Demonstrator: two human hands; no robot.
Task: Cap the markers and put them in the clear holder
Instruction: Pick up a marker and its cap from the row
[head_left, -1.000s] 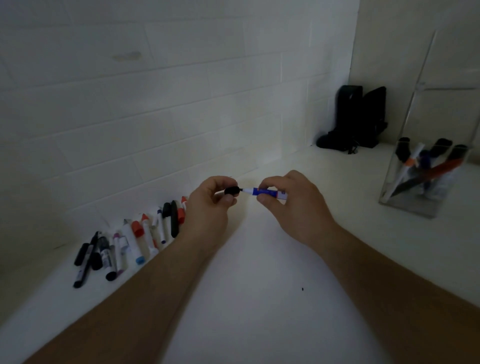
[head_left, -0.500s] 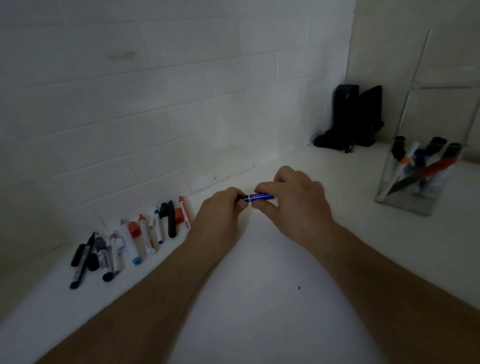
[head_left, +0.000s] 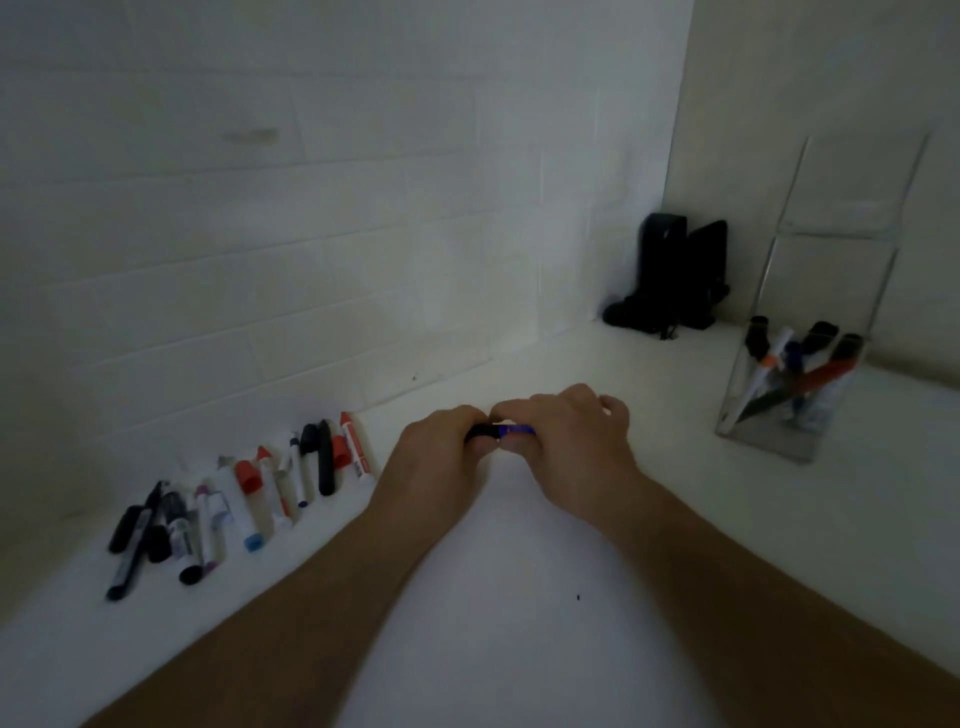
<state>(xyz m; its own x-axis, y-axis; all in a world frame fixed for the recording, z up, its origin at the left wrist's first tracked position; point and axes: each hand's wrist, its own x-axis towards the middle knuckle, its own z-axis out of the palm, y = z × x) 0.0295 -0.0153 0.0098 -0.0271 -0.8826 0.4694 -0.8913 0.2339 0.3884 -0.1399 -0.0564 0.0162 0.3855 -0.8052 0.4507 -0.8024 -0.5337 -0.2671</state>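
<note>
Capping step: my left hand (head_left: 441, 457) pinched black cap (head_left: 480, 431), right hand (head_left: 566, 441) gripped blue marker (head_left: 515, 429); next, clear holder (head_left: 810, 364), rt side.

Dim corner: white brick wall (head_left: 322, 218), white counter (head_left: 519, 597).

- Blue marker (head_left: 511, 429), black cap on, held level between two hands.
- Loose markers (head_left: 249, 499) in a row by the wall.
- Clear holder (head_left: 769, 441), upright, holding several markers.
</note>
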